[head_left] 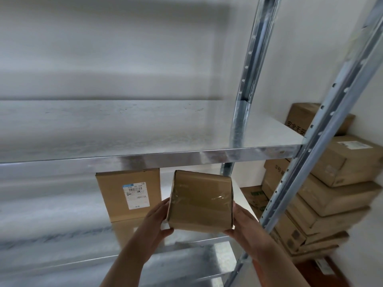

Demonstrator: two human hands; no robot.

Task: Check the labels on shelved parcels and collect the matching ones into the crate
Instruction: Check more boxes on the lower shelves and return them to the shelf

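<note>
A small brown cardboard parcel [200, 200] sealed with clear tape hangs in front of the lower shelf, held between both hands. My left hand [158, 219] grips its left side, thumb under the bottom corner. My right hand [241, 222] grips its right side. The face turned toward me shows no label. Behind it to the left, a larger brown parcel [128, 193] stands upright on the lower metal shelf [62, 222], with a white shipping label on its front. No crate is in view.
The upper metal shelf [145, 129] is bare. Perforated steel uprights [323, 129] run along the rack's right side. Beyond them a stack of several cardboard boxes [339, 183] leans against the white wall. The picture is motion-blurred on the left.
</note>
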